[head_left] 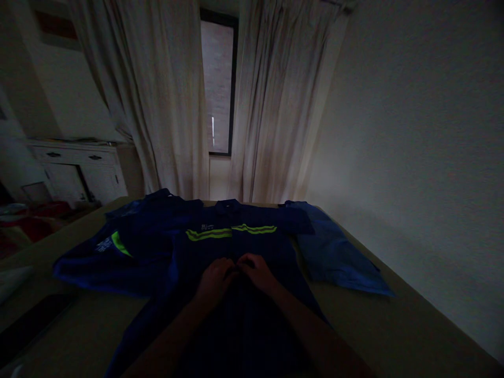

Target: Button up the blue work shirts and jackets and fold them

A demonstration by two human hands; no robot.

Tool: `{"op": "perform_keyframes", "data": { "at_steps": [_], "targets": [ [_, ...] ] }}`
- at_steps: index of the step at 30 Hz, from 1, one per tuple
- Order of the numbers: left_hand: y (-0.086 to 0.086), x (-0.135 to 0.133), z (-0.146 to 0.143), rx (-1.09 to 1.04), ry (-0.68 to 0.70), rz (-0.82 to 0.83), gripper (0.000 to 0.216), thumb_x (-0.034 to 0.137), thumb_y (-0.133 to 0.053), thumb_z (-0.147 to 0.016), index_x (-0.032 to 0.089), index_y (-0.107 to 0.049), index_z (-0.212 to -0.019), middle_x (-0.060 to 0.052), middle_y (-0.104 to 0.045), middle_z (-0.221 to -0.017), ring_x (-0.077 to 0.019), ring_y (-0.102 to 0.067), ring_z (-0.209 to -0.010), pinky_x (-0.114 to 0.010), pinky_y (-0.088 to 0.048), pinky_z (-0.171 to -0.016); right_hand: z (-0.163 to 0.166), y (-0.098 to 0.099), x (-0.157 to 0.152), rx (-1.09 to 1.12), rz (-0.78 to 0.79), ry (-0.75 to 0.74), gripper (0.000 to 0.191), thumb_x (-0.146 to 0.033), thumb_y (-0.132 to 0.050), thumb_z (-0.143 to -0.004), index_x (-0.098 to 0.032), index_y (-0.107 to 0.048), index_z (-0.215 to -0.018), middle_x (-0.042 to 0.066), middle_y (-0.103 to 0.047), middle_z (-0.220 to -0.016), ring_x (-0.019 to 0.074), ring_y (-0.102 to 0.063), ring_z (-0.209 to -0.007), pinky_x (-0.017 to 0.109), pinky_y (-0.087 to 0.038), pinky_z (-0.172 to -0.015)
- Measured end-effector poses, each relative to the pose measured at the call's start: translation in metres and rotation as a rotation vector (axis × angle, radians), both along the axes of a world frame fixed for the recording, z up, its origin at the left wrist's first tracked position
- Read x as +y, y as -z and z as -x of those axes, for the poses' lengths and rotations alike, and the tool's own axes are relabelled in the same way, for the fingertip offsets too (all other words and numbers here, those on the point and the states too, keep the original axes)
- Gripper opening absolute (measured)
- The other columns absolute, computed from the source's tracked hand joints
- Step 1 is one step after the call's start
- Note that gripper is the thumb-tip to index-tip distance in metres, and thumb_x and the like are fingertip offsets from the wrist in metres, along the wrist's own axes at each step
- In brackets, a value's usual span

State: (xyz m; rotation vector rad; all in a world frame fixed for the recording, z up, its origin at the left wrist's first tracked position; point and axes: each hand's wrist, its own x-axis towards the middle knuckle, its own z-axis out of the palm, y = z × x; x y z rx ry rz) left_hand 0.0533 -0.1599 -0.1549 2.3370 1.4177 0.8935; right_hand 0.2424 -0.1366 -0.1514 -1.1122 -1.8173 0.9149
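Note:
A dark blue work coverall or jacket (252,214) with yellow-green reflective bands across the chest lies spread out, collar away from me. My left hand (218,275) and my right hand (256,270) meet at its middle front, just below the bands. Their fingers are curled and pinched together on the front opening of the garment. The dim light hides the exact spot that they grip. Both forearms rest above the lower part of the cloth.
Another dark blue garment (145,252) with a green patch lies at the left, a lighter blue one (334,247) at the right. All lie on a brownish bed or table surface (354,320). A dark flat object (35,320) is near left. Beyond stand curtains (275,105) and a white cabinet (82,168).

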Motion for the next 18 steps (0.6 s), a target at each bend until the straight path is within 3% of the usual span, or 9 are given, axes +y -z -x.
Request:
{"op": "perform_keyframes", "data": {
  "at_steps": [8,14,18],
  "targets": [
    [-0.001,-0.002,-0.003,0.17,-0.059,-0.04,0.021,0.027,-0.048,-0.102,0.021,-0.068,-0.097,-0.007,-0.067,-0.097,-0.0243,-0.063,-0.095,-0.037,-0.047,-0.088,0.001,0.001,-0.003,-0.071,-0.072,-0.011,0.018,-0.014,-0.06,-0.084,-0.021,-0.071,-0.096,0.003,-0.074,-0.097,0.0206,-0.068,-0.093,0.031,-0.05,-0.085],
    [0.001,0.0,0.0,0.029,0.019,-0.007,0.015,0.02,-0.05,-0.097,0.021,-0.065,-0.1,-0.007,-0.066,-0.101,-0.023,-0.062,-0.098,-0.038,-0.048,-0.092,-0.001,-0.003,-0.004,-0.066,-0.061,-0.028,0.017,-0.015,-0.06,-0.085,-0.02,-0.07,-0.097,0.002,-0.073,-0.097,0.02,-0.067,-0.093,0.03,-0.049,-0.084],
    [-0.019,-0.009,-0.004,-0.05,-0.064,-0.099,0.015,0.032,-0.056,-0.096,0.021,-0.064,-0.104,-0.008,-0.066,-0.106,-0.0256,-0.06,-0.103,-0.04,-0.045,-0.094,0.0,0.0,0.0,-0.061,-0.055,-0.013,0.019,-0.013,-0.056,-0.086,-0.021,-0.07,-0.097,0.002,-0.074,-0.097,0.0196,-0.068,-0.094,0.031,-0.049,-0.088]
  ]
}}
